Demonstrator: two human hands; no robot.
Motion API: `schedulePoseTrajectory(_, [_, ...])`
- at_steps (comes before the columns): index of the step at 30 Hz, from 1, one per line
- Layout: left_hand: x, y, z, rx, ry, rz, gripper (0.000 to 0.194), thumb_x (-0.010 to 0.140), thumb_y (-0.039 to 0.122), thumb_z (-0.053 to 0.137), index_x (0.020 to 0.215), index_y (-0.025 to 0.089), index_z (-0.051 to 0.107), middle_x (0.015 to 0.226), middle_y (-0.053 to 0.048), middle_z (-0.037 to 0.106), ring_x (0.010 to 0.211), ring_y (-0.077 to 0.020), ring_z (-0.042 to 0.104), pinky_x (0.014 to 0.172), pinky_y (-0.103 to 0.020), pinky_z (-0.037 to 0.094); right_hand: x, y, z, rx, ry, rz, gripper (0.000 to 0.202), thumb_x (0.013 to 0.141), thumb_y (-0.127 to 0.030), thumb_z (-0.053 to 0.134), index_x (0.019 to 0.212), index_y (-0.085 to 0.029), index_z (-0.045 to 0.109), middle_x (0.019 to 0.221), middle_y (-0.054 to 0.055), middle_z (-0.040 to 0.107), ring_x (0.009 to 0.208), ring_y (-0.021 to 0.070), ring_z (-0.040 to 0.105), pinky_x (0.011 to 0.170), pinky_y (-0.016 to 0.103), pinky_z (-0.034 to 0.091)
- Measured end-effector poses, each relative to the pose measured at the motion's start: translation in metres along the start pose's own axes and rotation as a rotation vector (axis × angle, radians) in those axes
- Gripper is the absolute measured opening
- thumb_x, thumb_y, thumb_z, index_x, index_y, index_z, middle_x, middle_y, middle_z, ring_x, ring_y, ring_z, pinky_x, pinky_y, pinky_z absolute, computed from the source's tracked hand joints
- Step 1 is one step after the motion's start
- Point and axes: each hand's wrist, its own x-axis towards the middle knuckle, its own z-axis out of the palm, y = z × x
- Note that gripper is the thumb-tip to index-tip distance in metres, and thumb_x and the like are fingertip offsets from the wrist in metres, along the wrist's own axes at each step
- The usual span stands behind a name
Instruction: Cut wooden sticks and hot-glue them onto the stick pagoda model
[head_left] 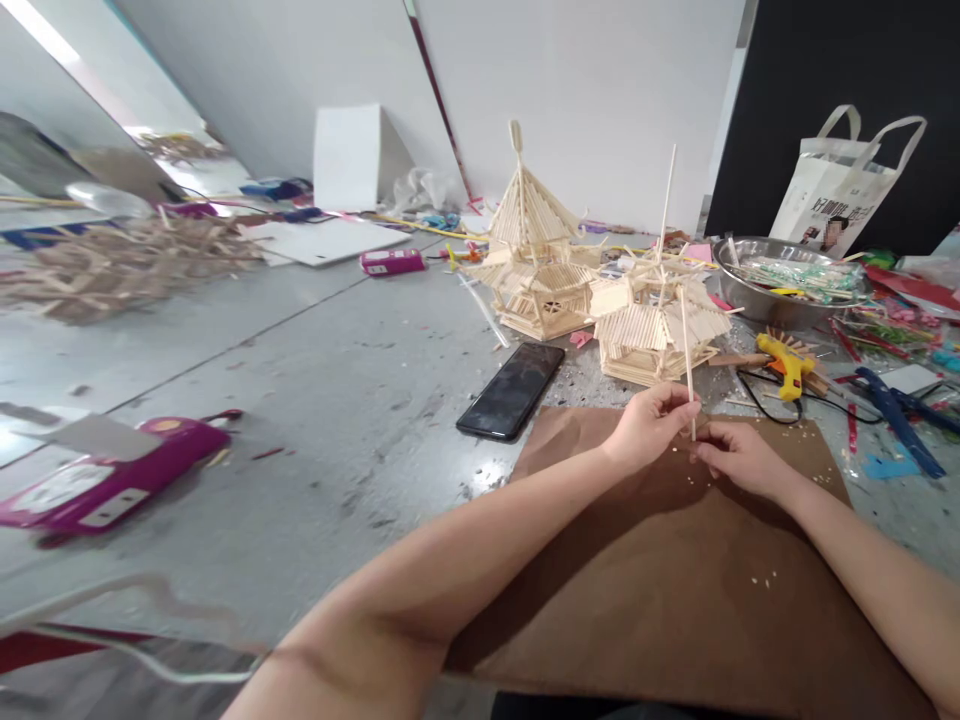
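Observation:
My left hand (pixel 651 424) pinches a thin pale wooden stick (pixel 687 350) that stands almost upright, tilted slightly left at the top. At the stick's lower end my right hand (pixel 741 462) has its fingertips closed on it; the exact grip is partly hidden. Both hands are low over a brown board (pixel 637 600). Just behind them stands a small pavilion model (pixel 652 325) made of sticks, with a long stick rising from its top. To its left is a taller stick pavilion (pixel 534 225) with a pointed roof.
A black phone (pixel 511 390) lies left of the board. On the right are a yellow glue gun (pixel 787 365), blue-handled pliers (pixel 896 415) and a steel bowl (pixel 787 308). A white bag (pixel 840 195) stands behind. Purple power strips (pixel 150 470) and a stick heap (pixel 135 265) are leftward.

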Motion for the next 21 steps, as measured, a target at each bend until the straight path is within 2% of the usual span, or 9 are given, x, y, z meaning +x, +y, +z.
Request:
schedulePoseTrajectory(2, [-0.0003,0.0008,0.0001,0.006,-0.008,0.006,0.025,0.073,0.037,0.061,0.082,0.014,0.055,0.06,0.004,0.053,0.049,-0.0055,0.048,0.049,-0.02,0.041,0.0004,0.0007,0.0002,-0.025,0.012,-0.009,0.022,0.079,-0.032,0.049,0.082,-0.015,0.063,0.065,0.0,0.058,0.05,0.0095,0.047,0.052,0.024,0.036])
schedulePoseTrajectory(7, [-0.0016,-0.0013,0.0003,0.084,-0.017,0.026,0.018,0.077,0.032,0.056,0.074,0.015,0.05,0.059,0.004,0.051,0.049,-0.0056,0.048,0.049,-0.02,0.041,0.0005,0.0007,0.0011,-0.067,0.031,-0.04,0.019,0.077,-0.027,0.048,0.082,-0.016,0.063,0.069,0.001,0.06,0.054,0.0102,0.047,0.054,0.024,0.037])
schedulePoseTrajectory(11, [-0.0024,-0.0033,-0.0001,0.124,-0.033,0.028,0.013,0.077,0.028,0.055,0.075,0.016,0.051,0.062,0.004,0.051,0.054,-0.0079,0.052,0.053,-0.022,0.043,-0.0008,-0.0026,0.0009,-0.08,0.031,-0.078,0.019,0.079,-0.029,0.047,0.08,-0.016,0.061,0.068,0.001,0.059,0.057,0.011,0.048,0.055,0.024,0.037])
schedulePoseTrajectory(16, [-0.0025,0.0024,-0.0005,0.283,-0.045,0.054,0.012,0.078,0.025,0.055,0.074,0.015,0.058,0.063,0.001,0.057,0.058,-0.0088,0.053,0.056,-0.021,0.042,-0.0014,-0.0051,0.0005,-0.075,0.043,-0.141,0.018,0.082,-0.031,0.045,0.077,-0.018,0.056,0.066,0.0,0.056,0.055,0.0104,0.047,0.053,0.024,0.038])
schedulePoseTrajectory(21, [-0.0032,0.0066,0.0001,0.334,-0.057,0.07,0.015,0.079,0.026,0.053,0.071,0.015,0.059,0.055,0.002,0.055,0.054,-0.0092,0.052,0.054,-0.02,0.04,-0.0009,-0.0027,0.001,-0.092,0.022,-0.11,0.021,0.083,-0.034,0.043,0.078,-0.018,0.056,0.058,-0.002,0.051,0.051,0.0109,0.047,0.053,0.025,0.038])
